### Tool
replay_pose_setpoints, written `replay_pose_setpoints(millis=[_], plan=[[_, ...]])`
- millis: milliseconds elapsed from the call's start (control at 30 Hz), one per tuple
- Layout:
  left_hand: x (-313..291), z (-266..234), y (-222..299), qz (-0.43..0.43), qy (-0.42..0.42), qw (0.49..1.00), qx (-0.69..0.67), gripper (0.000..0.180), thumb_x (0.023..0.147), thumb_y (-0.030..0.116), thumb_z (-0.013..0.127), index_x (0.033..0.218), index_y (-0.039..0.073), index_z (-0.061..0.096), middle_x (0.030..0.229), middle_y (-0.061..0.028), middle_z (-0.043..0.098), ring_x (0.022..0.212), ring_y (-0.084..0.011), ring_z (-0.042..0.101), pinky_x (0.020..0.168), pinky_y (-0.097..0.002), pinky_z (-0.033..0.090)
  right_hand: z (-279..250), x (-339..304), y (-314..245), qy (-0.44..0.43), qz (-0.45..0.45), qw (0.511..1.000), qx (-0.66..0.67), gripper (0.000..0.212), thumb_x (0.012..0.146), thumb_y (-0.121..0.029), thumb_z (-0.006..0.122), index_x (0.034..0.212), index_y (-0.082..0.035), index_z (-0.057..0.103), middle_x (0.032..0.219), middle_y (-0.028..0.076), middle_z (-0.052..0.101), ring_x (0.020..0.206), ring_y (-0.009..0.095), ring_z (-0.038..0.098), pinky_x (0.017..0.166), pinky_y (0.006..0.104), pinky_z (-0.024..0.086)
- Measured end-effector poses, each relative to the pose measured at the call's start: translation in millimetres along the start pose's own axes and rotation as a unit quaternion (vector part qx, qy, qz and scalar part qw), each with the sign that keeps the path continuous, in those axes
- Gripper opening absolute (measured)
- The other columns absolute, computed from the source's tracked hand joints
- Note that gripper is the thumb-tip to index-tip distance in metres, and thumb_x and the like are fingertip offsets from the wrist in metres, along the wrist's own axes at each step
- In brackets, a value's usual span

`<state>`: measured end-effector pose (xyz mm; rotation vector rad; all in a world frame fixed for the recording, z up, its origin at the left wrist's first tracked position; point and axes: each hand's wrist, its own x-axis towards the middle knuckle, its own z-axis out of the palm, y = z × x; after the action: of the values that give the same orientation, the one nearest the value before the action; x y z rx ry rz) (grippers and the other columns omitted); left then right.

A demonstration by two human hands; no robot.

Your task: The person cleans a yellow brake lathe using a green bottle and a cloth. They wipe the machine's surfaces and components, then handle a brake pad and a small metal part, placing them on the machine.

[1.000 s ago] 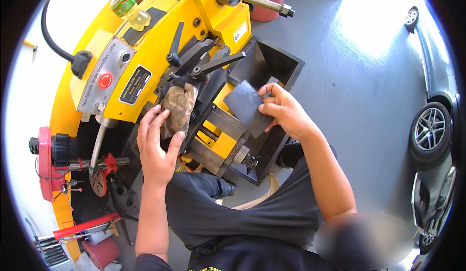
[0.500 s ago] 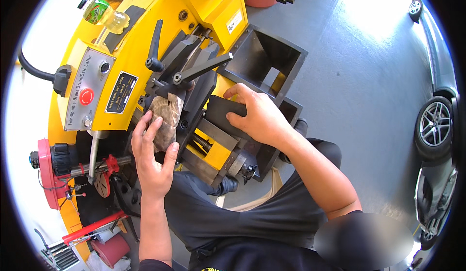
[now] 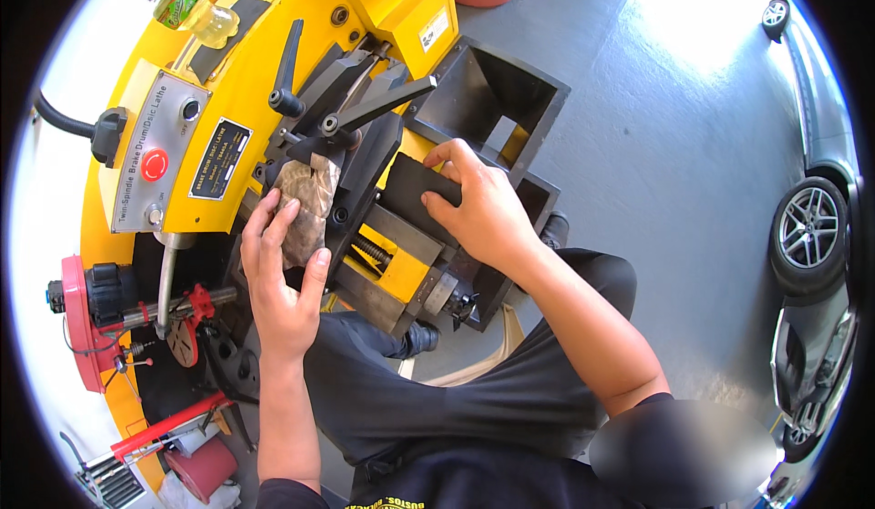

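Observation:
A crumpled, brown-patterned cloth (image 3: pixel 308 201) lies against the black tool holder (image 3: pixel 365 181) of a yellow brake lathe (image 3: pixel 301 17). My left hand (image 3: pixel 284 277) rests on the cloth's lower left side. Its fingers are spread, with the thumb apart near the cloth's lower right corner. To the right, a black flat rectangular piece (image 3: pixel 410 186) sits above the lathe's slide. My right hand (image 3: pixel 478 201) is curled over that piece's right edge, thumb on its top face and fingers bent at the far edge. The undersides of both hands are hidden.
Two black lever handles (image 3: pixel 387 103) stick up beyond the cloth. A control panel (image 3: pixel 157 149) with a red button is at left, a drink bottle (image 3: pixel 193 12) above it. Black metal bins (image 3: pixel 497 90) stand at right. A red drill press (image 3: pixel 84 322) is lower left; cars (image 3: pixel 811 226) are far right.
The whole view has shifted slightly, with the machine sitting a little higher and further left. Both hands keep nearly the same places on the cloth and the black piece.

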<state>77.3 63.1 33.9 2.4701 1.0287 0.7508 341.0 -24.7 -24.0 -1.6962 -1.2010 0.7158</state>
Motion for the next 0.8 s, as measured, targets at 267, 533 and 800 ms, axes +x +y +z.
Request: replay_pose_setpoints(millis=[267, 533, 800], plan=[[-3, 2, -1, -0.003, 0.009, 1.0, 0.0, 0.057, 0.097, 0.013, 0.078, 0.152, 0.011, 0.062, 0.164, -0.0145, 0.051, 0.15, -0.0362, 0.049, 0.126, -0.0473, 0.037, -8, -17, -12, 0.063, 0.017, 0.998, -0.009, 0.041, 0.095, -0.014, 0.074, 0.131, -0.006, 0.056, 0.116, 0.03, 0.076, 0.114, 0.049, 0.072, 0.1, 0.0526, 0.056], [-3, -2, 1, 0.0, -0.008, 1.0, -0.012, 0.057, 0.098, 0.013, 0.077, 0.153, 0.012, 0.061, 0.165, -0.0142, 0.05, 0.151, -0.0354, 0.048, 0.126, -0.0468, 0.037, -14, -2, 8, 0.056, 0.008, 0.997, -0.044, 0.041, 0.096, -0.015, 0.074, 0.132, -0.005, 0.057, 0.117, 0.026, 0.077, 0.115, 0.046, 0.073, 0.102, 0.0518, 0.056], [-3, -2, -1, -0.005, -0.005, 0.999, -0.034, 0.057, 0.098, 0.013, 0.077, 0.153, 0.013, 0.062, 0.165, -0.0136, 0.051, 0.151, -0.0351, 0.05, 0.126, -0.0465, 0.038, -13, -4, -4, 0.061, -0.023, 0.992, -0.104, 0.04, 0.097, -0.014, 0.073, 0.133, -0.006, 0.058, 0.108, 0.026, 0.077, 0.107, 0.046, 0.074, 0.096, 0.0528, 0.057]])
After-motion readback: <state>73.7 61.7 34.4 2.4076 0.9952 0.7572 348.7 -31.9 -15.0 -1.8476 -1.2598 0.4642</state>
